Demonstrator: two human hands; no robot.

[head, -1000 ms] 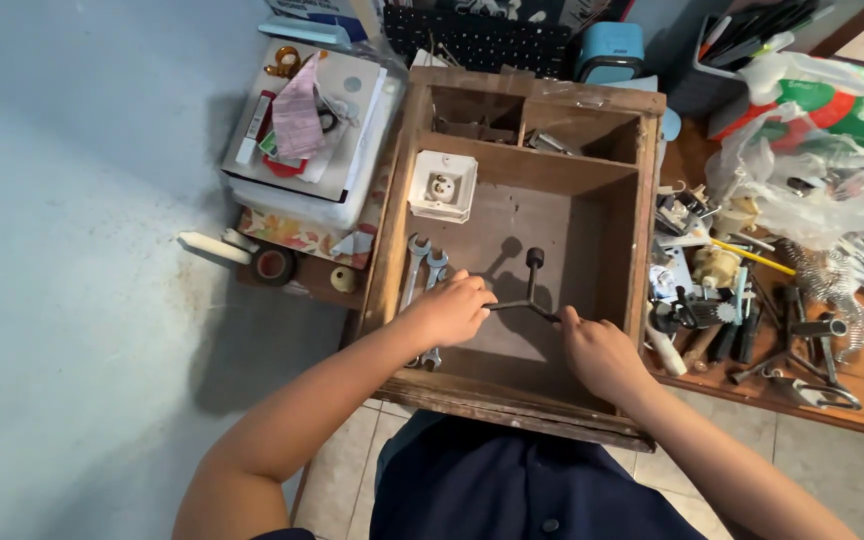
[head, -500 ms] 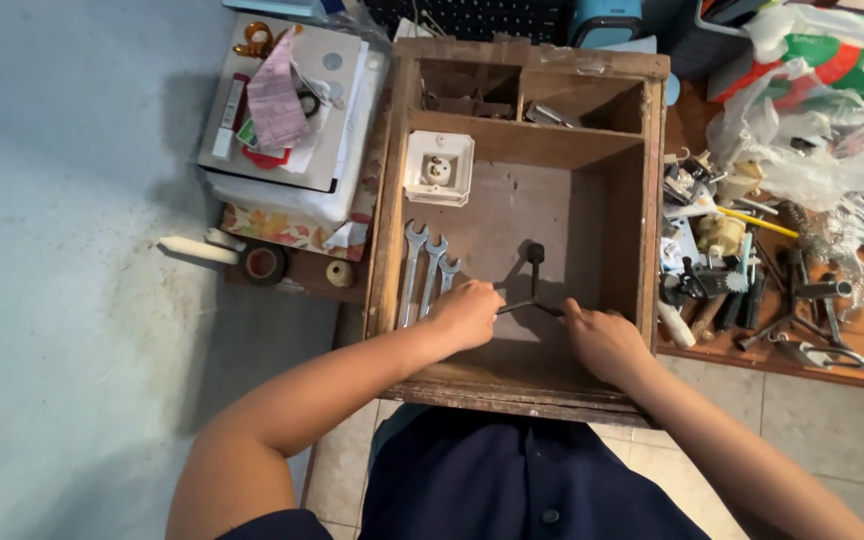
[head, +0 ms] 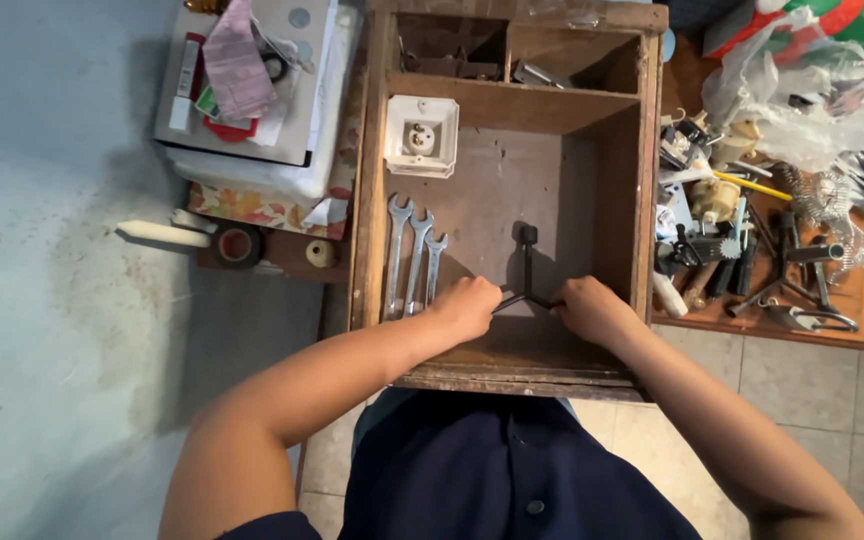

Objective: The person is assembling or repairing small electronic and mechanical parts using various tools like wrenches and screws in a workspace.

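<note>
A dark three-armed socket wrench lies in a wooden drawer-like box. My left hand grips its left arm and my right hand grips its right arm; the third arm points away from me. Three silver open-end spanners lie side by side just left of my left hand, along the box's left wall. A white square socket plate sits in the far left corner of the main compartment.
Two small rear compartments hold bits of metal. Right of the box, a wooden tray carries several tools and plastic bags. Left of it are a white case with papers, a tape roll and a white candle.
The view has shifted so the box sits higher in frame. Both hands stay closed on the three-armed wrench, which has slid slightly toward the front of the box.
</note>
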